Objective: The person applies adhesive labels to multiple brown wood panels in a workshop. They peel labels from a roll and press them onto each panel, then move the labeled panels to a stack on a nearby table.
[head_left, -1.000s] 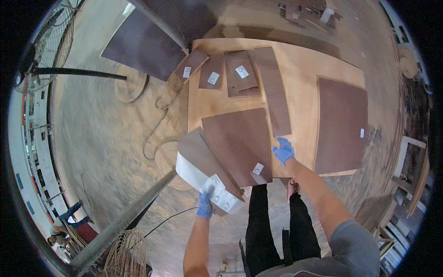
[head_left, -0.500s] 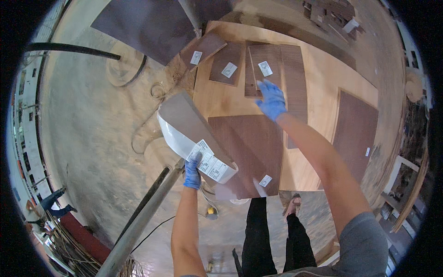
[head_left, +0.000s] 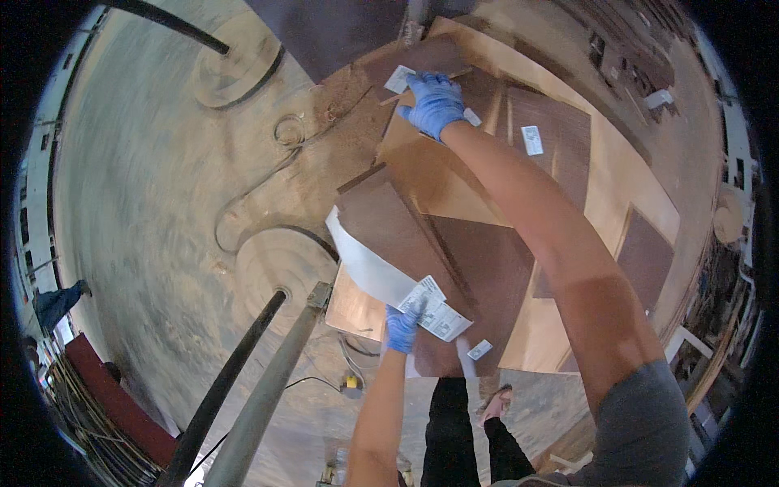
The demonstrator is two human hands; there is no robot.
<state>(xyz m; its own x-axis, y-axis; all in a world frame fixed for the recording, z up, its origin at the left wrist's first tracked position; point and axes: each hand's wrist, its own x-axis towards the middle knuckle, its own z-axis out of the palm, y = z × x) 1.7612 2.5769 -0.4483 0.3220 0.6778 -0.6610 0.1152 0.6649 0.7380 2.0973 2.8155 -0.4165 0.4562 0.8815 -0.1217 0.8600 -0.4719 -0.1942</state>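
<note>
My left hand [head_left: 402,329], in a blue glove, is closed on the lower end of a long white label strip [head_left: 369,260], with printed labels [head_left: 438,312] at its end. The strip lies along a narrow brown panel [head_left: 381,207], which slants over a larger brown panel [head_left: 475,268]; whether the hand also grips the narrow panel is hidden. Farther away, my blue-gloved right hand [head_left: 436,105] bends its fingers over the near edge of a small brown panel [head_left: 438,53]. A white label [head_left: 399,79] lies on that panel, beside the fingertips.
More brown panels, one labelled [head_left: 560,122], rest on a light wooden board [head_left: 641,183]. Two metal poles [head_left: 268,390] rise close at the left, near round bases [head_left: 280,252]. A cable [head_left: 243,195] loops over the dusty floor. A dark sheet [head_left: 333,32] is at the top.
My right hand has moved farther away and left, onto the small labelled panel. The view has shifted; the left hand still holds the label strip, and the narrow panel shows at a different slant.
</note>
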